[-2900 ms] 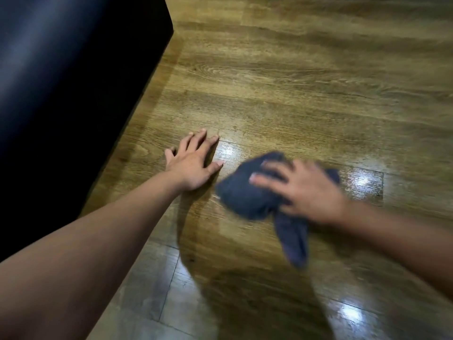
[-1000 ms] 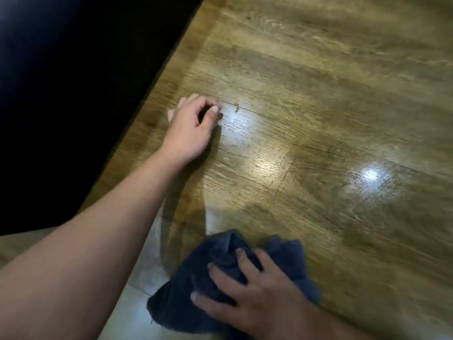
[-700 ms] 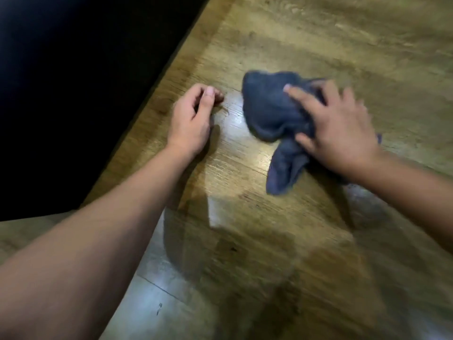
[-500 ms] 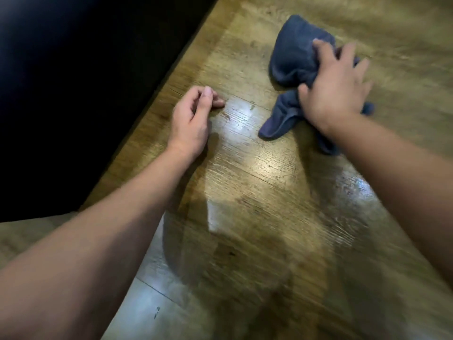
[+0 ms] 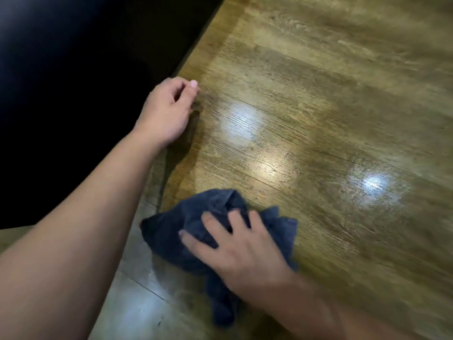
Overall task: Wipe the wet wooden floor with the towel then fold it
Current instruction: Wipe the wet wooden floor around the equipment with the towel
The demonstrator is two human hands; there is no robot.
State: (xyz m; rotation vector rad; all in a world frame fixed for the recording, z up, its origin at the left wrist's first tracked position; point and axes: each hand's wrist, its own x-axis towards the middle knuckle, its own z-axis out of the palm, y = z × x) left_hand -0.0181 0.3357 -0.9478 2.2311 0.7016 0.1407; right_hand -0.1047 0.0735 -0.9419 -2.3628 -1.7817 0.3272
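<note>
Down on the floor [image 5: 318, 99], right hand [image 5: 241, 253] pressing the towel [image 5: 171, 231].

Fingers [image 5: 213, 223] of the right hand lie spread and fairly straight over the bunched blue towel, palm flat on it, low in view on the planks; a loose tail of cloth trails toward the near edge. Left hand [image 5: 166, 114] rests on the floor beside a dark cabinet [image 5: 73, 82], fingers curled under, holding nothing visible. Glossy light patches shine on the wood between the hands and to the right.
</note>
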